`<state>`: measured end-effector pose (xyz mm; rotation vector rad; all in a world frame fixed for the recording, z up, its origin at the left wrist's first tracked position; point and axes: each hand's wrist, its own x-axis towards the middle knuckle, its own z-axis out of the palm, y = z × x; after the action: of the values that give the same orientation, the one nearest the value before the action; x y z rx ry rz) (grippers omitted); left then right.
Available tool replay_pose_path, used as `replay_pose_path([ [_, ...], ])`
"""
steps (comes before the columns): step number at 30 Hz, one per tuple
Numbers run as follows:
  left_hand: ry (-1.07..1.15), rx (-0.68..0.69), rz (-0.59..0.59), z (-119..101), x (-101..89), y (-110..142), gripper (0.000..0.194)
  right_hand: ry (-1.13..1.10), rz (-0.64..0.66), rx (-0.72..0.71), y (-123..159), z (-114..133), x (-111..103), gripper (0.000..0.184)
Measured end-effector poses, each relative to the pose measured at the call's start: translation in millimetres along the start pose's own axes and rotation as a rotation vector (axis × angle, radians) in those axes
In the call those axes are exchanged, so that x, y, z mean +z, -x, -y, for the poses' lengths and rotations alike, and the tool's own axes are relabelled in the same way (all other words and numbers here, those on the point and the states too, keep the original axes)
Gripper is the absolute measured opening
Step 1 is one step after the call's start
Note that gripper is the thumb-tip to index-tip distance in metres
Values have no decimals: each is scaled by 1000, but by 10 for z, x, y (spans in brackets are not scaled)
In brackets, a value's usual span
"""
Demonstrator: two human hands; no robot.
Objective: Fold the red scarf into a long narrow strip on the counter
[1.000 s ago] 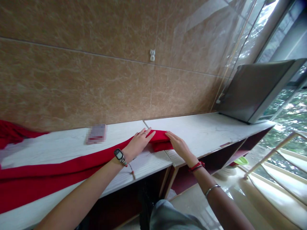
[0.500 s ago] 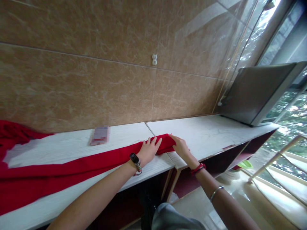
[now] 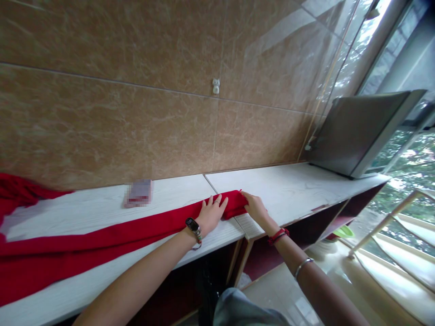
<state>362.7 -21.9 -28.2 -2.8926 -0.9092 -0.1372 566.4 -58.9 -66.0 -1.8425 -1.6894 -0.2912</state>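
A red cloth (image 3: pixel 112 240) lies lengthwise on the white desk (image 3: pixel 278 181), broad at the left edge of the view and narrowing to a thick, folded end just past the joint between two desk sections. A bunched red portion (image 3: pixel 20 192) lies at far left, near the wall (image 3: pixel 136 136); whether it belongs to the same piece cannot be told.

The left hand (image 3: pixel 211 215) is open, palm down, fingers spread across the top of the cloth near the folded end. It presses on the fabric and does not grip it. A watch (image 3: pixel 193 224) and a beaded bracelet are on that wrist.

The right hand (image 3: pixel 255 209) is at the tip of the folded end, fingers bent in and closed on the fabric; some fingertips are hidden. Red bands (image 3: pixel 278 236) are on the wrist, with a metal bangle (image 3: pixel 303 269) higher on the forearm.

A packet (image 3: pixel 138 194), its surface pixelated, lies behind the cloth, apart from it. A small white figure (image 3: pixel 215 86) is on the tiled wall. A grey appliance (image 3: pixel 360 133) stands at the right end of the desk, beside the window. Below and right are open shelves, a green bowl (image 3: pixel 344 231) and a pale rack (image 3: pixel 390 222).
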Motion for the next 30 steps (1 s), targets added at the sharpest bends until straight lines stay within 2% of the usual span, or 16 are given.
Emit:
replay_pose_path([
  [5,90,-49,96,-104,-47,-98,80,11,12,-1,-43,12,-6,63],
  [10,-9,-84,-29,-176,-60,-160,60,-23,-55,-103,-13,38,-44,65],
  [15,-97,-4,-182,-68,-262,-152,56,-11,-151,-237,-7,33,-108,61],
  [18,-117,46,-174,-39,-263,-122,56,101,-83,-217,-4,16,-68,56],
  [21,-59,49,-51,-76,-109,-88,58,166,48,-137,-6,-20,-3,58],
  [24,33,0,20,-141,34,-74,57,152,132,-138,-31,-63,4,63],
  [27,58,9,-32,-187,54,-77,56,127,152,-195,-65,-86,-62,66],
  [30,-20,105,-109,-172,8,-81,51,77,186,-231,-84,-77,-155,68],
])
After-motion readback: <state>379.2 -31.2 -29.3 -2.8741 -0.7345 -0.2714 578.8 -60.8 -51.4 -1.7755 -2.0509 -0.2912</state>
